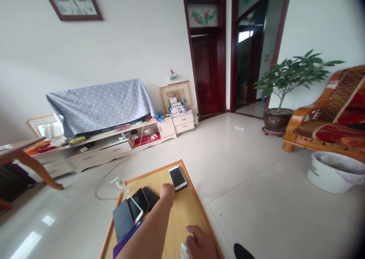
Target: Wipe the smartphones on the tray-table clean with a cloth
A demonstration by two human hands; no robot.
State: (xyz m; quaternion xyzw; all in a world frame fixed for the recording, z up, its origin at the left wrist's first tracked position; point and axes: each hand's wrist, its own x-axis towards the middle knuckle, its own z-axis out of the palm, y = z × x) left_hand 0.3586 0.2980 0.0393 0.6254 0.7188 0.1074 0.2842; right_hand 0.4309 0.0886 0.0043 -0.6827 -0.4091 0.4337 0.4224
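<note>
Hands: L hand (167, 191) curled, fingers hidden, grip can't tell; just beside white phone (177, 178), far end of worktop (185, 213). R hand (201, 244) closed round white item (184, 250). Phone prob. light, stiff, slick, glass fragile; take by long edges. Dark phones (141, 201) near.

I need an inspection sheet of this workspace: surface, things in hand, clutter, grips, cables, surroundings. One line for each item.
Surface: low wooden table, light top, darker rim.
Things in hand: white phone face up near the far edge; white item, kind unclear.
Clutter: dark phones overlapping at the left edge; purple thing next to them; pump bottle by the far left corner.
Grips: left hand stretched out beside the white phone, contact unclear; right hand closed on the white item.
Cables: white cable looping over the floor towards the TV cabinet.
Surroundings: cloth-covered TV, potted plant, wooden chair, white basin, wall clock.
</note>
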